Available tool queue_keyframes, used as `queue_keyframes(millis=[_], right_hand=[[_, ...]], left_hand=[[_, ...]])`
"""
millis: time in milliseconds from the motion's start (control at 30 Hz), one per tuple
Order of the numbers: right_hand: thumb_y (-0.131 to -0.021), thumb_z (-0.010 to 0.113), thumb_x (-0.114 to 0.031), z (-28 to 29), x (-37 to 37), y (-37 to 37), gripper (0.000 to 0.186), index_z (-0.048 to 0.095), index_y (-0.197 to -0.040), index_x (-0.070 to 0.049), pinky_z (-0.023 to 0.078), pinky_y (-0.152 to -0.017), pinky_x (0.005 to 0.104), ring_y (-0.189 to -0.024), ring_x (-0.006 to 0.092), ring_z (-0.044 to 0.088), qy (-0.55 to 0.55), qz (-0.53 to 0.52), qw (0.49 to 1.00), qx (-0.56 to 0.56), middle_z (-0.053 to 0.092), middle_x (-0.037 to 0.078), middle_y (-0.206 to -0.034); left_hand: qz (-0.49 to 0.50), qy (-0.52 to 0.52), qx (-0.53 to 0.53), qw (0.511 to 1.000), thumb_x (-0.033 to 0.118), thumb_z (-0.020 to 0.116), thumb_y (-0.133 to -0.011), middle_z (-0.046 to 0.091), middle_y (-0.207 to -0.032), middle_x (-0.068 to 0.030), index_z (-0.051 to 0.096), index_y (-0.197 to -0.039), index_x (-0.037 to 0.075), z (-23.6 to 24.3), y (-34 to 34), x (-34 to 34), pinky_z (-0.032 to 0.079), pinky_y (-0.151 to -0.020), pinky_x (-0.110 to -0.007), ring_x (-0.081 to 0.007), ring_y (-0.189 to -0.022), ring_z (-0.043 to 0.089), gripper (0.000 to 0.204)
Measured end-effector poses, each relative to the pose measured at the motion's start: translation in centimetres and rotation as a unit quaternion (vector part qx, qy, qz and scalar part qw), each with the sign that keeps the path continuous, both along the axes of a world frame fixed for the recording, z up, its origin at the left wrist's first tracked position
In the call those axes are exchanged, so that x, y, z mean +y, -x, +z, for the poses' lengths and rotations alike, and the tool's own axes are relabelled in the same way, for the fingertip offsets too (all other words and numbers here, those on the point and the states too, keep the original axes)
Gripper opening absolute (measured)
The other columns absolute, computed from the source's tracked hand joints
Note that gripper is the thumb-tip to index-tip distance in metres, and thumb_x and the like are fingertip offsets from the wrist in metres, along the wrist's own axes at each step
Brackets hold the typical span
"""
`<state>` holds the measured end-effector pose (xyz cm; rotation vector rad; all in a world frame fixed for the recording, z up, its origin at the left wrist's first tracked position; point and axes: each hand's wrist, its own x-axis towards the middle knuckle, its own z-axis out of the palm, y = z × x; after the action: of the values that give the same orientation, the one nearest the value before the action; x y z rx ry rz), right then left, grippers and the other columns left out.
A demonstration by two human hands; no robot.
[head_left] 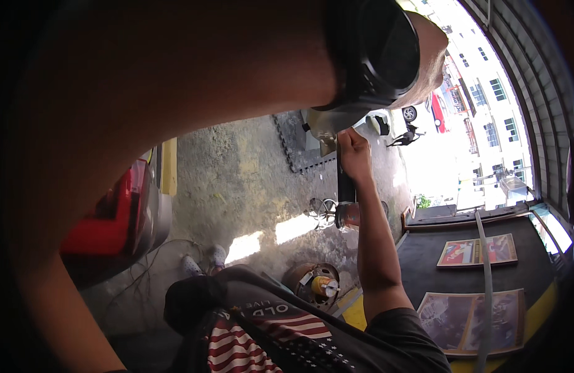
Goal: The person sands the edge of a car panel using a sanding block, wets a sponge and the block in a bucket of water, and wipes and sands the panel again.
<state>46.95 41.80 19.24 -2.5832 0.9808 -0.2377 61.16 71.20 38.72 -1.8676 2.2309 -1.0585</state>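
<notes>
My left arm point(206, 68) stretches across the top with a black watch point(383, 53) on the wrist; the left hand point(427, 56) is mostly behind the watch, its fingers hidden. My right hand point(355, 149) is raised at the centre below it, fingers curled closed beside a pale grey piece point(326, 133) and a dark upright bar point(345, 186); what it grips is unclear. Lower along the bar is a reddish cylindrical thing point(348, 216) with thin metal loops.
A vehicle's red tail light point(106, 217) is at left. Below lie a jigsaw-edged mat point(299, 155) and an orange cup point(323, 286) in a round metal piece. A dark panel point(480, 280) with pictures and a hose is at right. A red car point(437, 115) and buildings are outside.
</notes>
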Motion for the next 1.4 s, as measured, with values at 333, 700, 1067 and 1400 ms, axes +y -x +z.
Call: queue_keyframes(millis=[333,700,1067,1400], right_hand=[[-0.110,0.050,-0.037,0.1,1.1,0.8,0.049,0.060,-0.152,-0.015,0.052,-0.100,0.0449,-0.118,0.0376,0.074,0.017,0.050,0.997,-0.054,0.075,0.028,-0.116],[-0.108,0.060,-0.036,-0.7,1.9,1.9,0.046,0.063,-0.152,-0.021,0.052,-0.103,0.0390,-0.114,0.0326,0.074,0.001,0.050,0.994,-0.094,0.074,0.026,-0.117],[-0.109,0.059,-0.036,0.2,2.6,2.7,0.044,0.066,-0.150,-0.023,0.056,-0.090,0.0414,-0.081,0.0299,0.076,-0.039,0.036,0.997,-0.056,0.077,0.025,-0.096],[-0.107,0.055,-0.042,1.5,2.1,0.6,0.048,0.063,-0.153,-0.029,0.058,-0.085,0.0414,-0.081,0.0314,0.076,-0.038,0.063,0.994,-0.083,0.077,0.021,-0.089]], left_hand=[[0.013,0.002,0.005,1.000,0.018,0.074,-0.083,0.076,-0.080,-0.0060,0.079,-0.080,0.010,-0.1,0.3,0.6,0.056,-0.072,-0.035,-0.0221,-0.082,0.077,0.010],[0.067,-0.071,-0.063,0.993,0.023,0.075,-0.084,0.073,-0.080,-0.0043,0.076,-0.079,0.012,0.4,0.6,-2.0,0.053,-0.069,-0.034,-0.0213,-0.079,0.073,0.012],[0.036,0.067,-0.042,0.996,0.004,0.077,-0.077,0.074,-0.082,-0.0170,0.080,-0.078,0.003,-0.9,0.1,-2.5,0.061,-0.077,-0.041,-0.0329,-0.083,0.077,0.003],[0.055,0.045,-0.008,0.997,0.005,0.073,-0.080,0.074,-0.088,-0.0178,0.078,-0.080,0.003,-0.4,0.5,-2.4,0.059,-0.081,-0.044,-0.0345,-0.086,0.076,0.005]])
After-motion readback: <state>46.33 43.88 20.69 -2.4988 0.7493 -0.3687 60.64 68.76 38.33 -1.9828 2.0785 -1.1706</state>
